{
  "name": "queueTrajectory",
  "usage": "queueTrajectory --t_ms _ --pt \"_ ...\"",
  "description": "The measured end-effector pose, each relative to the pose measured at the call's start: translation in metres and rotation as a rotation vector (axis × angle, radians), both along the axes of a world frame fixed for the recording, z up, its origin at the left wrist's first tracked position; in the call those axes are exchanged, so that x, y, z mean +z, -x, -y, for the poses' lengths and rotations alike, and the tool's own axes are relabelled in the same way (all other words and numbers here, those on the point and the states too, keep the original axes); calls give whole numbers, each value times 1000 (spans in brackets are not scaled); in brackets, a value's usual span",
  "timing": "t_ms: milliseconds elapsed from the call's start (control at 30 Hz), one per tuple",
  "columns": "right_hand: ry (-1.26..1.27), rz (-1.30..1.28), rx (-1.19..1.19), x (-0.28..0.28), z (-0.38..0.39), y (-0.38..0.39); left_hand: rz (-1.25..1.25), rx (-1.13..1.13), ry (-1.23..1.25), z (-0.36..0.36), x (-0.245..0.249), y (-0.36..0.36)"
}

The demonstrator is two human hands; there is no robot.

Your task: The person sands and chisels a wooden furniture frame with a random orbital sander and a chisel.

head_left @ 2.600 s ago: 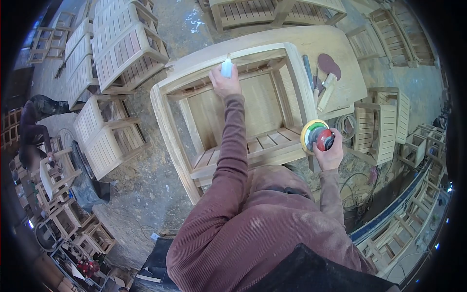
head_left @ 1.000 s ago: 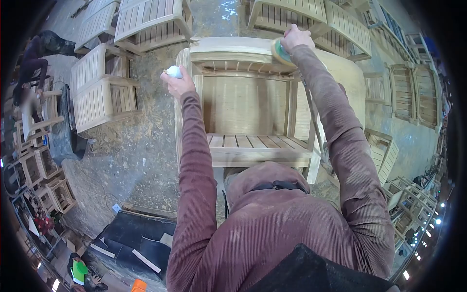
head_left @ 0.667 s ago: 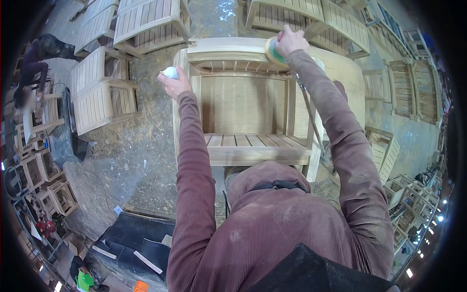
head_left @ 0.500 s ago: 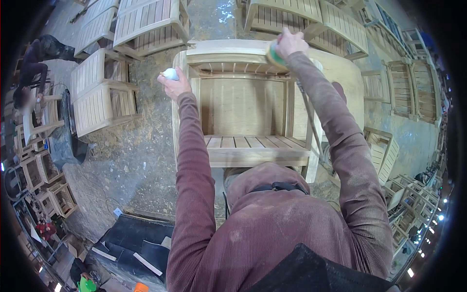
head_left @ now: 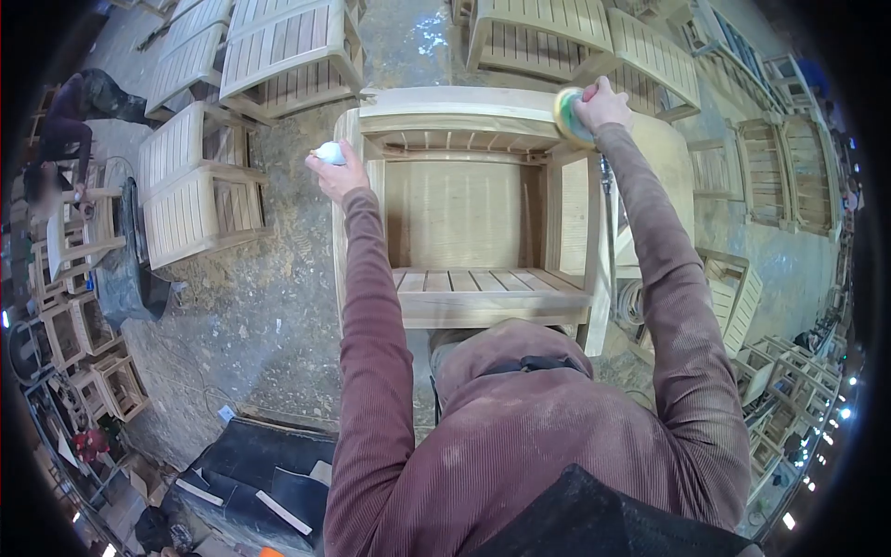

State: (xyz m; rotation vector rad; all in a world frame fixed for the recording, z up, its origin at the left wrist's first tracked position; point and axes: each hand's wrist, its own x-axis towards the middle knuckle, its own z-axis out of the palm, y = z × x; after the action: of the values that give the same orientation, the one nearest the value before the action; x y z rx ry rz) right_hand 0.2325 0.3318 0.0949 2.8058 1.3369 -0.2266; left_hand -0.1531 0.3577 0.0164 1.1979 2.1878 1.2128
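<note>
A pale wooden chair frame [head_left: 445, 309] with a slatted part stands in front of me, over a light wooden board [head_left: 673, 172]. My right hand [head_left: 605, 104] grips a round sander [head_left: 573, 118] with a green and yellow body, held at the far right corner of the frame. From the sander a dark hose [head_left: 608, 218] hangs down the frame's right side. At the far left corner my left hand [head_left: 342, 174] is closed round a small white object [head_left: 329, 153], just beside the frame's left post.
Slatted wooden chairs [head_left: 200, 186] stand at the left, with more [head_left: 534, 37] beyond the frame and at the right. A co-worker [head_left: 74, 121] bends over wooden parts at the far left. A black-covered bench [head_left: 251, 464] lies at the lower left.
My right hand has moved the sander rightward along the top rail to the corner. My left hand, still holding the white object, has shifted slightly nearer. The frame appears slightly lower in view.
</note>
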Motion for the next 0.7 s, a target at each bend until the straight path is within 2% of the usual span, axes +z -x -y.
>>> queueTrajectory --t_ms 67,200,367,467,533,700 --pt "-8 -26 -16 -5 -15 3 -25 5 -1 0 3 -2" --pt "-21 -64 94 14 -47 73 -80 2 -7 -3 -5 1" --pt "-91 -175 142 11 -72 138 -68 -12 -29 -2 -10 4" --pt "-168 -94 154 1 -76 141 -28 -10 -63 -4 -11 6" --pt "-132 -93 145 5 -70 130 7 -11 -63 -6 -12 7" --pt "-134 -58 69 7 -43 80 -97 67 4 -7 -26 8"
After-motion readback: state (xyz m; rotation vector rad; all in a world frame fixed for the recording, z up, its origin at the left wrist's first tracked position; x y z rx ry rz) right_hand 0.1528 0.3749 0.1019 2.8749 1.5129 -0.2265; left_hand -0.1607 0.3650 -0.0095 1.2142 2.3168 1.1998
